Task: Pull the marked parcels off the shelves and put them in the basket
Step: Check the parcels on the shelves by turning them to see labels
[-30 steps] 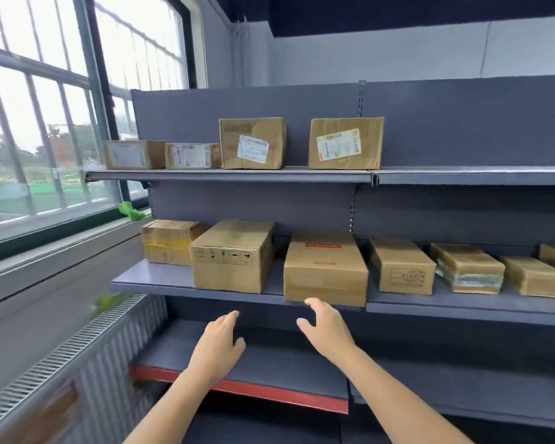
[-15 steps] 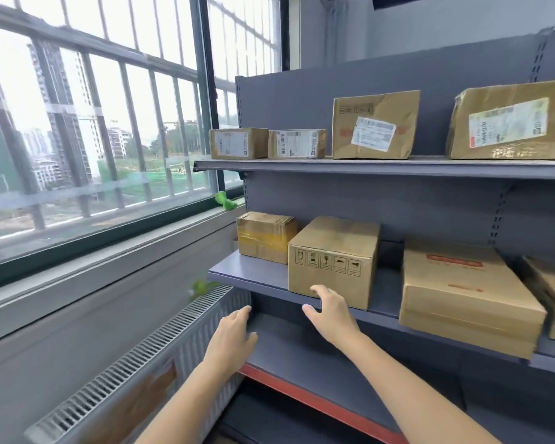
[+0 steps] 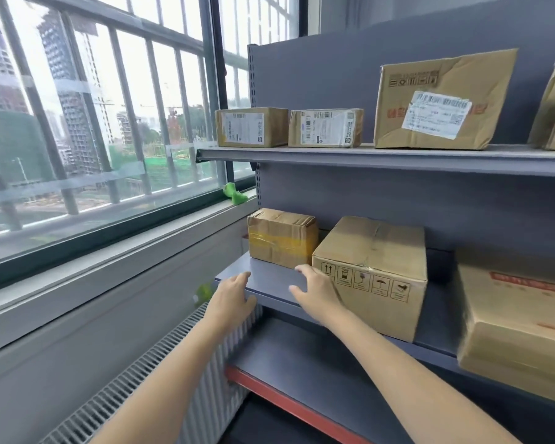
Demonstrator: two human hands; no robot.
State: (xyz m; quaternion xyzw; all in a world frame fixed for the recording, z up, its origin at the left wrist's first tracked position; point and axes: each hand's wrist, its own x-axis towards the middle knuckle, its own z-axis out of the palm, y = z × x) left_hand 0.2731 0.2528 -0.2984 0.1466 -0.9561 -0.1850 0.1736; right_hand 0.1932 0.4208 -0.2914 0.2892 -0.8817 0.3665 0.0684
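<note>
Both my hands reach toward the left end of the middle shelf [image 3: 269, 283], empty and with relaxed fingers. My left hand [image 3: 233, 301] hovers at the shelf's front corner. My right hand [image 3: 316, 293] is just in front of a cardboard box with handling symbols [image 3: 375, 270]. Behind the hands sits a small box wrapped in yellow tape [image 3: 281, 237]. A large box with a red label [image 3: 519, 322] lies to the right. On the upper shelf [image 3: 398, 158] stand two small labelled parcels [image 3: 252, 126] [image 3: 326, 127] and a tall labelled box [image 3: 442, 100]. No basket is in view.
A barred window [image 3: 93, 123] and its sill fill the left side, with a green object [image 3: 234, 193] on the sill. A white radiator [image 3: 161, 373] runs below it. The bottom shelf [image 3: 302, 373] has a red front edge.
The view has swung left and closer to the shelf's left end. Both hands have risen from below the middle shelf to its front edge, near the yellow-taped box.
</note>
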